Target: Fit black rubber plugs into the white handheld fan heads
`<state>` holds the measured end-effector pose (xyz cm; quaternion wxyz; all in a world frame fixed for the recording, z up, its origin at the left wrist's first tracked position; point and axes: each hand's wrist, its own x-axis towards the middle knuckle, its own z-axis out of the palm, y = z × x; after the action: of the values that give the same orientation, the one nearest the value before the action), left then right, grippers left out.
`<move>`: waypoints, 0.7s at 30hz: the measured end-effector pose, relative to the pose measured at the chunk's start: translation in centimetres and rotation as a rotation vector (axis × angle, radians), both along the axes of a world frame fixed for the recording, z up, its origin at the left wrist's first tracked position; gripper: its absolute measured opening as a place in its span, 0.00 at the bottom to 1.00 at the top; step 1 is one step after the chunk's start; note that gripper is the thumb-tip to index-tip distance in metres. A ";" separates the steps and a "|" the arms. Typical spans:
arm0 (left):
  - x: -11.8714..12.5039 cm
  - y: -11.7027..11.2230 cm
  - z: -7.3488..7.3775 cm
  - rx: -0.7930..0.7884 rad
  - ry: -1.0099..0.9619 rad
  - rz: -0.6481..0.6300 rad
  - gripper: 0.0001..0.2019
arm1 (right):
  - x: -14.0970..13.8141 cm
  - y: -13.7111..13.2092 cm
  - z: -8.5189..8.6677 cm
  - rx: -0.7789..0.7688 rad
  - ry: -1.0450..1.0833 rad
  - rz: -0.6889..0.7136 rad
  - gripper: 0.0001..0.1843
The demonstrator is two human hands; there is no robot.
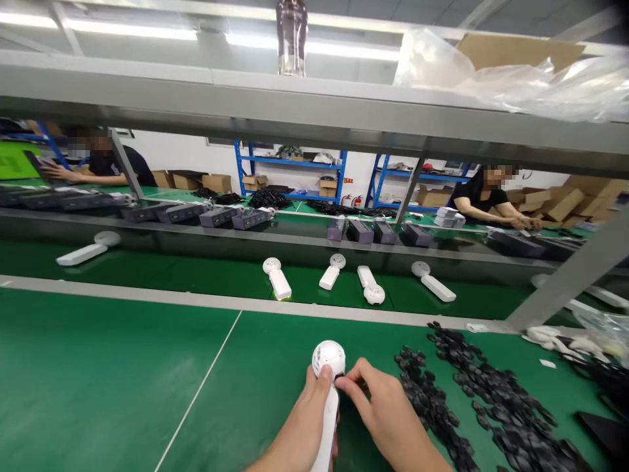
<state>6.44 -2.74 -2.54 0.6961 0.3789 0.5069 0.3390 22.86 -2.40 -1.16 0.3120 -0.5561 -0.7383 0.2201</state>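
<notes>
A white handheld fan (329, 358) with a round vented head points away from me over the green tabletop. My left hand (307, 410) is closed around its handle, the thumb lying at the neck just below the head. Beside the neck, my right hand (376, 400) pinches a small black part (339, 377) between thumb and fingertips, against the right side of the fan. The fingers hide most of that part, so its exact shape cannot be made out. Piles of small black pieces (427, 393) lie just right of my right hand.
Several white fans, one of them here (280, 282), lie on a green conveyor belt (162, 275) beyond the table edge. Purple-grey boxes (361, 231) stand behind it. A slanted metal post (565, 282) rises at right; an overhead shelf (314, 105) spans the view. Two people work across the line.
</notes>
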 end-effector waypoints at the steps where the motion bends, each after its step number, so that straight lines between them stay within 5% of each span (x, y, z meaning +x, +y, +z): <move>1: 0.0 0.0 0.2 0.003 0.014 -0.006 0.35 | 0.0 -0.1 -0.2 0.012 -0.027 -0.007 0.17; 8: -0.2 0.3 0.6 -0.066 0.016 -0.084 0.37 | 0.9 0.5 0.6 -0.041 0.079 -0.027 0.12; 12: -0.7 0.3 0.4 -0.125 -0.070 -0.214 0.42 | 1.4 0.5 2.2 -0.229 0.260 0.130 0.36; 21: -1.2 -0.2 0.4 -0.096 -0.111 -0.247 0.41 | 1.6 -0.2 2.2 -0.285 0.190 0.212 0.38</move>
<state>5.26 -2.93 -2.10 0.7768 0.3852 0.4330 0.2465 24.43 -2.55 1.06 0.2734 -0.4905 -0.7212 0.4056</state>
